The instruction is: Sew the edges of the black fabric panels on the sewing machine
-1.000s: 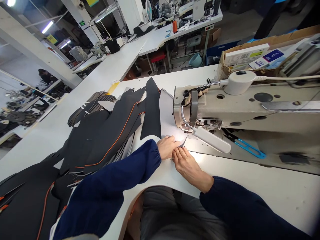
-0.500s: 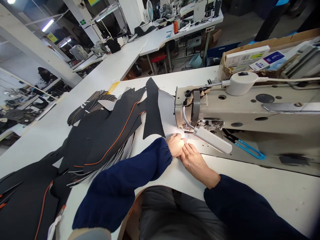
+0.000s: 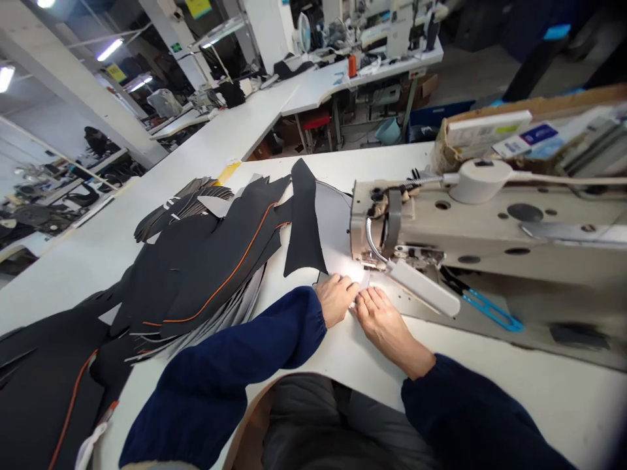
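A sewing machine (image 3: 480, 228) stands at the right, its lamp lighting the needle area. In front of the needle, my left hand (image 3: 336, 301) has its fingers bent and closed at the edge of a light grey fabric piece (image 3: 363, 279). Close by on the right, my right hand (image 3: 385, 323) pinches the same edge, its fingers together. Much of that edge is hidden under my fingers. Left of the machine lie a black fabric panel (image 3: 304, 225) and a grey fabric sheet (image 3: 336, 215). Whether these join the piece at my fingers, I cannot tell.
Stacked black panels with orange piping (image 3: 196, 267) cover the table's left side. Blue thread snips (image 3: 492, 310) lie under the machine arm. A cardboard box of papers (image 3: 448, 147) stands behind the machine. More worktables reach into the background.
My left hand has moved slightly left and down, opening a small gap from my right hand. The camera view has shifted a little. The black panel and stacks look unchanged.
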`<action>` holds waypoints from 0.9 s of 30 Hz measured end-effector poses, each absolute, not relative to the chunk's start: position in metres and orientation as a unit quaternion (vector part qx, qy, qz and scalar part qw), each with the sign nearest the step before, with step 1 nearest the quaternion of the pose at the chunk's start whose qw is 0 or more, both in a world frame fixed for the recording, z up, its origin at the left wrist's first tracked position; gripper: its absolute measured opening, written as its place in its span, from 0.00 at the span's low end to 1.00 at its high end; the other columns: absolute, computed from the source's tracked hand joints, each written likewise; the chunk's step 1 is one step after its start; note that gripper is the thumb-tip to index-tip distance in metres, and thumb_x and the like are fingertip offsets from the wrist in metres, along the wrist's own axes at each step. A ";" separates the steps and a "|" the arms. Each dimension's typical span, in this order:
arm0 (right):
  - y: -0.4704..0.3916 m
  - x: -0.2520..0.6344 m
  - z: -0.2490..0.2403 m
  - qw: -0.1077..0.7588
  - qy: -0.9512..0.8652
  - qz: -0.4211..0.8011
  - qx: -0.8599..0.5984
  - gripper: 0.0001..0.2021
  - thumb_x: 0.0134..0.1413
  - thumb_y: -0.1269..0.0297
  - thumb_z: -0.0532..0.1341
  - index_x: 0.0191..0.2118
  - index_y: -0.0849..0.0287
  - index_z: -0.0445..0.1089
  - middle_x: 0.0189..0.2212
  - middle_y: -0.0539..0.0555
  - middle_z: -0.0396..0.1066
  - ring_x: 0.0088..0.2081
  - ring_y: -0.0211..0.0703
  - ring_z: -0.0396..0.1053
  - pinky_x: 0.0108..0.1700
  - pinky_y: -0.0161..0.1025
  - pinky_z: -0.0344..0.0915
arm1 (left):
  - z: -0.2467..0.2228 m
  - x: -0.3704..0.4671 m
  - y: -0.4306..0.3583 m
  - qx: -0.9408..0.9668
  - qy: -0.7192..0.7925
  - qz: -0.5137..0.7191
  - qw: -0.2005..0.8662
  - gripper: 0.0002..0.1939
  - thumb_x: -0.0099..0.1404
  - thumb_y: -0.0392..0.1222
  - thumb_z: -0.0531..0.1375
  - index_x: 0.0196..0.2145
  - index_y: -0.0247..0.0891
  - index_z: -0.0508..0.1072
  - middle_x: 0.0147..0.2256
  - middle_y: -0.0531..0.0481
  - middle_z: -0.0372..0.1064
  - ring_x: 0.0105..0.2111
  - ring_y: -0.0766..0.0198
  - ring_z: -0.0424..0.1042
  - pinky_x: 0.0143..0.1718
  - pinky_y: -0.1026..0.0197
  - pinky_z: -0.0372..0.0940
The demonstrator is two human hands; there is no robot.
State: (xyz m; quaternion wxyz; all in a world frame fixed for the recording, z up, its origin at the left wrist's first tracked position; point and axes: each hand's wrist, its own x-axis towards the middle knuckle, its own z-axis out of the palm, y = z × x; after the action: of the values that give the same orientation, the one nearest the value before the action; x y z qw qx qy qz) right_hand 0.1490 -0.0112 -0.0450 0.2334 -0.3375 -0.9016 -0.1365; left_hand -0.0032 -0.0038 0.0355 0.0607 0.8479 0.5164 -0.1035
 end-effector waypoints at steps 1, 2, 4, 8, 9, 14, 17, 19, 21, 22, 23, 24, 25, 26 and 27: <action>-0.011 0.151 -0.046 0.238 -0.903 -0.130 -0.335 0.13 0.63 0.71 0.52 0.42 0.76 0.71 0.41 0.70 0.72 0.47 0.54 0.69 0.55 0.53 0.61 | 0.032 -0.002 -0.003 0.851 0.513 -0.095 0.057 0.17 0.64 0.35 0.53 0.51 0.36 0.65 0.46 0.41 0.64 0.45 0.54 0.62 0.41 0.55 0.65; -0.011 0.154 -0.047 0.243 -0.903 -0.129 -0.330 0.13 0.63 0.71 0.52 0.42 0.74 0.71 0.41 0.69 0.72 0.47 0.54 0.69 0.55 0.53 0.62 | 0.030 -0.001 -0.003 0.855 0.509 -0.086 0.052 0.15 0.64 0.35 0.53 0.50 0.36 0.66 0.47 0.42 0.63 0.45 0.55 0.63 0.39 0.56 0.65; -0.007 0.160 -0.052 0.245 -0.907 -0.146 -0.309 0.13 0.63 0.71 0.51 0.41 0.72 0.72 0.41 0.68 0.72 0.46 0.54 0.70 0.53 0.53 0.64 | 0.025 0.000 0.000 0.869 0.489 -0.066 0.042 0.12 0.65 0.36 0.52 0.45 0.36 0.69 0.50 0.42 0.62 0.44 0.56 0.63 0.34 0.58 0.65; 0.005 0.169 -0.058 0.263 -0.909 -0.189 -0.262 0.13 0.64 0.71 0.50 0.41 0.71 0.71 0.41 0.68 0.73 0.45 0.54 0.71 0.51 0.53 0.66 | 0.018 -0.002 0.004 0.884 0.466 -0.038 0.034 0.11 0.65 0.37 0.52 0.38 0.35 0.73 0.51 0.43 0.60 0.41 0.57 0.64 0.25 0.61 0.60; 0.006 0.171 -0.058 0.266 -0.909 -0.190 -0.257 0.13 0.64 0.71 0.50 0.41 0.70 0.71 0.42 0.67 0.73 0.46 0.54 0.71 0.51 0.53 0.66 | 0.017 -0.003 0.005 0.882 0.469 -0.036 0.033 0.11 0.65 0.36 0.52 0.38 0.35 0.74 0.50 0.43 0.61 0.41 0.57 0.64 0.24 0.61 0.59; 0.007 0.175 -0.055 0.262 -0.915 -0.173 -0.253 0.12 0.64 0.69 0.51 0.44 0.67 0.70 0.43 0.64 0.74 0.47 0.52 0.71 0.53 0.51 0.67 | 0.007 -0.002 0.004 0.870 0.491 -0.021 0.025 0.10 0.65 0.35 0.53 0.39 0.36 0.74 0.47 0.42 0.61 0.42 0.56 0.63 0.24 0.60 0.58; 0.008 0.173 -0.054 0.260 -0.917 -0.170 -0.251 0.12 0.64 0.69 0.51 0.44 0.66 0.69 0.44 0.64 0.74 0.48 0.53 0.70 0.52 0.52 0.67 | 0.001 -0.001 0.004 0.872 0.490 -0.004 0.018 0.11 0.66 0.37 0.52 0.38 0.37 0.74 0.48 0.42 0.61 0.42 0.55 0.63 0.25 0.60 0.57; 0.006 0.170 -0.052 0.258 -0.917 -0.171 -0.252 0.12 0.63 0.70 0.50 0.45 0.67 0.69 0.44 0.65 0.73 0.48 0.54 0.70 0.51 0.53 0.67 | 0.000 0.000 0.003 0.872 0.489 0.000 0.016 0.10 0.65 0.37 0.53 0.38 0.37 0.75 0.48 0.42 0.61 0.42 0.55 0.63 0.29 0.59 0.59; 0.001 0.168 -0.046 0.256 -0.919 -0.164 -0.252 0.13 0.63 0.70 0.50 0.45 0.68 0.69 0.44 0.66 0.73 0.49 0.56 0.70 0.50 0.53 0.68 | 0.002 0.000 0.001 0.869 0.493 0.001 0.027 0.09 0.64 0.38 0.55 0.39 0.36 0.74 0.50 0.42 0.61 0.43 0.55 0.63 0.35 0.56 0.60; -0.004 0.171 -0.041 0.253 -0.922 -0.154 -0.250 0.13 0.63 0.71 0.50 0.46 0.68 0.68 0.45 0.65 0.73 0.49 0.55 0.69 0.50 0.53 0.68 | 0.004 -0.001 0.001 0.866 0.498 0.004 0.040 0.11 0.63 0.41 0.57 0.41 0.36 0.74 0.51 0.42 0.61 0.44 0.54 0.63 0.38 0.54 0.61; -0.008 0.177 -0.035 0.249 -0.926 -0.138 -0.247 0.12 0.63 0.71 0.50 0.47 0.67 0.67 0.45 0.65 0.73 0.49 0.54 0.69 0.51 0.53 0.67 | 0.007 -0.002 0.000 0.862 0.503 0.007 0.058 0.15 0.63 0.46 0.58 0.44 0.36 0.73 0.53 0.42 0.60 0.46 0.52 0.62 0.40 0.51 0.60; -0.014 0.188 -0.028 0.247 -0.930 -0.116 -0.247 0.12 0.63 0.71 0.51 0.49 0.67 0.66 0.45 0.64 0.73 0.49 0.53 0.69 0.52 0.54 0.66 | 0.010 -0.003 0.000 0.858 0.507 0.010 0.080 0.21 0.62 0.53 0.58 0.46 0.37 0.72 0.55 0.41 0.59 0.48 0.51 0.61 0.42 0.50 0.60; -0.020 0.203 -0.020 0.252 -0.931 -0.100 -0.244 0.13 0.62 0.72 0.52 0.50 0.66 0.65 0.45 0.63 0.73 0.49 0.51 0.70 0.54 0.54 0.65 | 0.013 -0.005 0.001 0.857 0.505 0.010 0.100 0.25 0.61 0.58 0.58 0.47 0.37 0.71 0.56 0.41 0.59 0.49 0.49 0.60 0.43 0.48 0.60; -0.027 0.222 -0.012 0.258 -0.932 -0.078 -0.242 0.14 0.62 0.73 0.53 0.52 0.66 0.64 0.44 0.61 0.74 0.47 0.49 0.70 0.57 0.55 0.62 | 0.016 -0.007 0.002 0.857 0.502 0.008 0.120 0.29 0.60 0.63 0.56 0.48 0.37 0.71 0.57 0.41 0.58 0.50 0.49 0.59 0.44 0.47 0.60; -0.034 0.243 -0.004 0.275 -0.928 -0.069 -0.241 0.15 0.61 0.74 0.53 0.53 0.66 0.63 0.43 0.61 0.74 0.46 0.47 0.71 0.59 0.56 0.60 | 0.019 -0.009 0.005 0.857 0.496 0.005 0.141 0.33 0.59 0.68 0.54 0.49 0.38 0.70 0.58 0.42 0.58 0.51 0.48 0.58 0.44 0.46 0.60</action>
State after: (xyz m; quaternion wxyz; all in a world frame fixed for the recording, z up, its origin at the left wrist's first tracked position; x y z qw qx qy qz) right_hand 0.2435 -0.0339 -0.0043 0.2754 -0.2413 -0.9280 -0.0689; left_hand -0.0090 0.0045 0.0193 0.1412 0.8565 0.4964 0.0046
